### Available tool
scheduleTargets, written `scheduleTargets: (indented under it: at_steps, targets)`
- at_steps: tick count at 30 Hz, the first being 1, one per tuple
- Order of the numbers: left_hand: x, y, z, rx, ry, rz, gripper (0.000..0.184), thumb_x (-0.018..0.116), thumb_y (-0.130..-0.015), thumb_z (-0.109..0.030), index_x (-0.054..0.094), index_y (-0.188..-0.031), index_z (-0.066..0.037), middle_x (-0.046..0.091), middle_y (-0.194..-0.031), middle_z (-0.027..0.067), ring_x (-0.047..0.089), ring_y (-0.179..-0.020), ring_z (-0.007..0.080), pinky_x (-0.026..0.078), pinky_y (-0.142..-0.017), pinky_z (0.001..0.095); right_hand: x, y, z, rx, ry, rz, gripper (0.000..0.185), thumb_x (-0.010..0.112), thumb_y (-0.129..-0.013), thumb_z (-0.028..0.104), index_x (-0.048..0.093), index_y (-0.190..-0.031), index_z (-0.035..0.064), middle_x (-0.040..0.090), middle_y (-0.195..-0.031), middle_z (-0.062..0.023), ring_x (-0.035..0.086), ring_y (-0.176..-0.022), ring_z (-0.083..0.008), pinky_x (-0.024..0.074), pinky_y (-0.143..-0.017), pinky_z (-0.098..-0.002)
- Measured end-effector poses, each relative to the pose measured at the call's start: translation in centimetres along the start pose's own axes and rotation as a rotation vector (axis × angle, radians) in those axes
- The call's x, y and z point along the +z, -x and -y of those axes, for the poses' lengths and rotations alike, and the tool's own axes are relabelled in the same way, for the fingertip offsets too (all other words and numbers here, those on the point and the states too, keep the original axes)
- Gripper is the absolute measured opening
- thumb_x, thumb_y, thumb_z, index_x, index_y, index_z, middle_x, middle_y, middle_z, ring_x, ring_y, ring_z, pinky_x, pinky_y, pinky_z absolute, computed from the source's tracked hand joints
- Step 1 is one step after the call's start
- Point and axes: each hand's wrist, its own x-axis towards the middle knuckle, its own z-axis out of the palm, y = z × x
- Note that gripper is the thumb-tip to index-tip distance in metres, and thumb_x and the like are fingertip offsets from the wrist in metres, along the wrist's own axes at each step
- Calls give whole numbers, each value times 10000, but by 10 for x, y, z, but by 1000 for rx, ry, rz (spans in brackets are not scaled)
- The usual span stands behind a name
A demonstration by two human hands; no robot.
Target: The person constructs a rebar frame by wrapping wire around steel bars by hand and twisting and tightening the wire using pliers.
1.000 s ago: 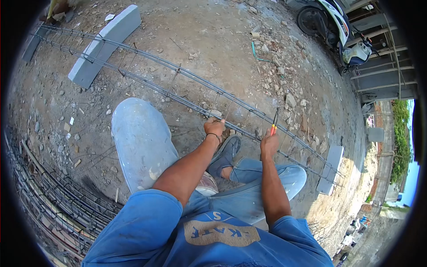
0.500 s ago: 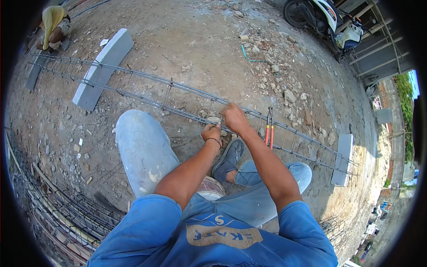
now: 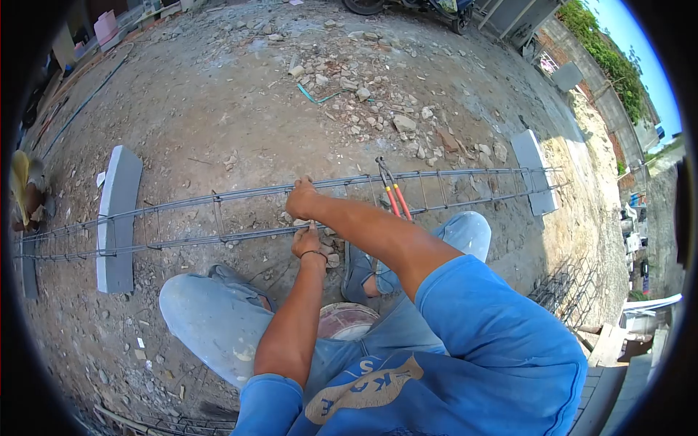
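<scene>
A long rebar cage (image 3: 258, 192) of paired bars and cross stirrups lies across in front of me, raised on blocks. My right hand (image 3: 301, 199) is closed at the far bars, with its fingertips partly hidden. Nearer to me, my left hand (image 3: 309, 241) has its fingers wrapped at the near bars, almost in line with the right. Whether a stirrup or a tie wire is in the fingers is too small to tell. Pincers with red and yellow handles (image 3: 393, 190) rest on the cage to the right of both hands.
Pale blocks support the cage at left (image 3: 118, 218) and right (image 3: 534, 171). Rubble (image 3: 404, 123) lies beyond it. Another person (image 3: 27, 190) crouches at the far left end. I sit on a round bucket-like seat (image 3: 349, 320). A motorbike (image 3: 443, 9) stands at the back.
The view has turned, so the cage appears more level. My right hand has moved left along the far bars, away from the pincers. My left hand stays at the near bars.
</scene>
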Motion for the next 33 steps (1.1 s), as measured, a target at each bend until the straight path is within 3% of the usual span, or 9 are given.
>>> scheduleTargets:
  at_steps: [4, 7, 10, 12, 17, 19, 26, 28, 33]
  targets:
    - [2, 8, -8, -106, 23, 32, 151, 749, -873, -41, 623, -950, -68, 593, -784, 20, 413, -567, 128, 326, -511, 324, -2, 8, 0, -54, 65, -16, 279, 631, -882, 252, 763, -1104, 148, 708, -1192, -77, 533, -1244, -314, 312, -1015, -604]
    - [5, -1, -1, -33, 62, -7, 177, 749, -854, -28, 634, -988, -20, 640, -799, 43, 579, -687, 148, 465, -575, 316, 4, 20, -2, -311, 132, -245, 247, 639, -854, 249, 782, -1027, 145, 730, -1127, -89, 569, -1203, -300, 335, -1020, -561]
    - [3, -5, 0, -24, 83, 35, 182, 750, -837, 0, 661, -995, 4, 664, -850, 50, 608, -763, 163, 492, -653, 316, 20, 57, -3, -254, -173, -498, 137, 633, -808, 200, 748, -786, 129, 727, -876, -136, 689, -920, -330, 500, -863, -504]
    - [1, -1, 1, -1, 63, -15, 152, 767, -830, -18, 687, -954, 19, 677, -866, 53, 608, -760, 168, 492, -666, 317, 55, 74, -16, -106, -312, -705, 152, 663, -755, 207, 710, -714, 69, 689, -780, -182, 691, -800, -365, 536, -750, -461]
    - [-7, -8, 20, 182, -42, -54, 163, 784, -816, -26, 720, -952, 35, 704, -900, 79, 624, -769, 176, 510, -683, 325, 107, 82, 3, 342, -1007, -562, 186, 731, -752, 142, 677, -686, -24, 682, -693, -182, 661, -647, -292, 507, -616, -427]
    - [-6, 9, 11, 245, -246, -104, 207, 750, -823, 10, 738, -1028, 29, 725, -930, 109, 652, -789, 180, 519, -692, 318, 133, 74, 21, 625, -1814, -538, 119, 749, -762, 68, 687, -680, 7, 659, -650, -87, 590, -588, -176, 448, -547, -364]
    - [-10, 30, 6, 148, -10, -127, 281, 686, -836, 60, 725, -1113, 34, 712, -839, 90, 575, -593, 120, 451, -530, 275, 138, 67, 23, 564, -1720, -631, 96, 732, -767, 15, 686, -683, 10, 613, -623, -36, 518, -585, -123, 393, -523, -332]
    - [-16, 21, 4, 120, -70, -108, 284, 689, -820, 64, 729, -1101, 40, 704, -800, 93, 551, -540, 96, 410, -478, 241, 140, 63, 23, 630, -1866, -556, 111, 772, -744, 73, 710, -693, -4, 661, -650, -107, 616, -648, -227, 465, -610, -431]
    - [-27, -7, -3, 229, -252, 14, 287, 682, -795, 87, 739, -1073, 47, 731, -901, 110, 637, -717, 149, 493, -624, 271, 143, 55, 18, 612, -1835, -545, 121, 779, -740, 80, 708, -717, -15, 685, -700, -145, 625, -645, -222, 460, -578, -437]
